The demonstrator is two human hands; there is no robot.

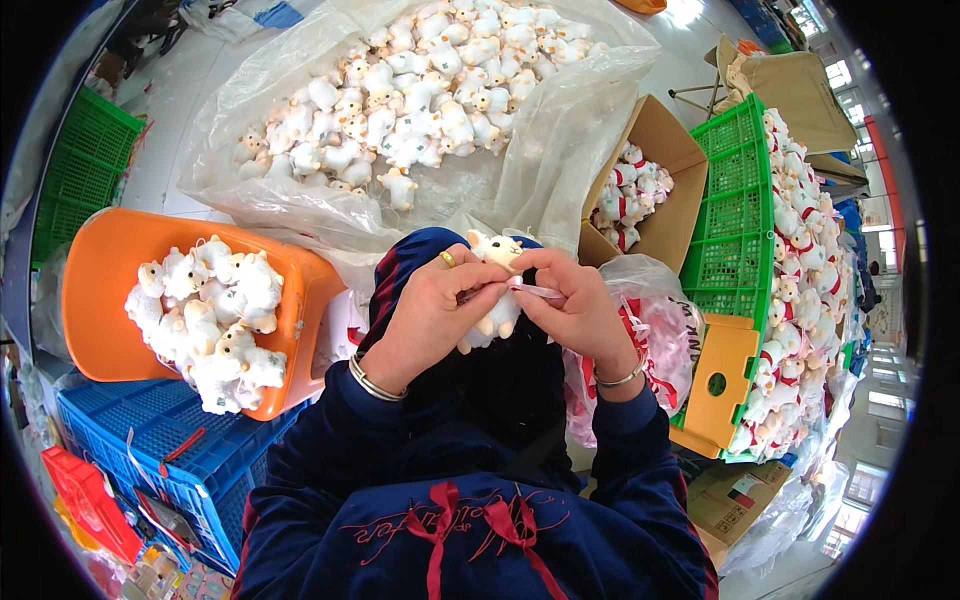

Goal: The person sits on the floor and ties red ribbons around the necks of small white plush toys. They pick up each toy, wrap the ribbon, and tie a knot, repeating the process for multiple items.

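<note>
Above my lap I hold a small white plush lamb [496, 247] with its cream head up and its feet toward me. A pale pink ribbon [540, 292] goes across its neck, with a knot or loop at the front. My left hand [437, 312] is closed, thumb and fingertips pinching the ribbon at the toy's left side. On the other side my right hand [582, 306] pinches the ribbon too, with its fingers against the toy's neck. Fingers hide part of the lamb's body and the ribbon's ends.
A plastic sheet [240, 165] bears a heap of plush lambs [440, 80]. An orange chair [100, 290] holds several more. Right are a cardboard box [672, 150], a green crate [730, 230] beside red-ribboned toys [800, 290], and a bag of ribbons [650, 335]. Blue crates [160, 420] stand left.
</note>
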